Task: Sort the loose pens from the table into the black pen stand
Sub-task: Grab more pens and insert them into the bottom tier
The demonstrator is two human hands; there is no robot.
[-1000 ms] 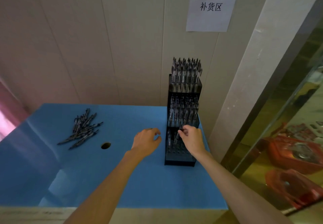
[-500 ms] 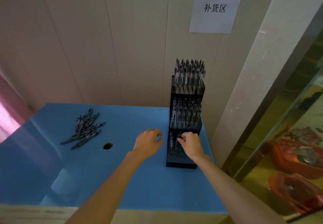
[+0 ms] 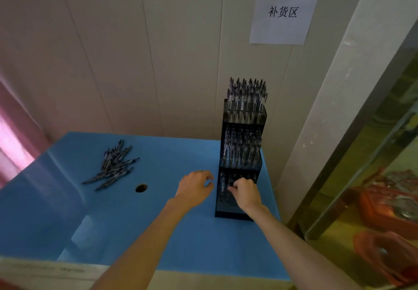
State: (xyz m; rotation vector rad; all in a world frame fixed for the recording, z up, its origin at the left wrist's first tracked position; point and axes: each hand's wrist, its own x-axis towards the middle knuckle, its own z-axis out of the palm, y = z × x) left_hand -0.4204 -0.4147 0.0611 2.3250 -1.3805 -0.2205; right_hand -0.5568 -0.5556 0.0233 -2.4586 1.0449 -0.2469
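Observation:
A tall black pen stand (image 3: 243,122) with three stepped tiers stands at the right back of the blue table (image 3: 158,233). Its upper two tiers are full of upright pens, and a few stand in the lowest tier. My right hand (image 3: 246,193) is over the lowest tier, with its fingertips pinching a dark pen (image 3: 230,184) that is mostly hidden by my fingers. Just left of the stand hovers my left hand (image 3: 195,187), fingers loosely curled with nothing visible in them. A pile of loose dark pens (image 3: 113,167) lies at the table's left.
A round hole (image 3: 141,188) is in the tabletop between the pile and my hands. A paper sign (image 3: 282,19) hangs on the panelled wall behind. Beyond the table's right edge is a glass partition with red objects (image 3: 389,201) behind it.
My right hand has sunk lower over the stand's bottom tier with the pen. The left hand has stayed about where it was beside the stand.

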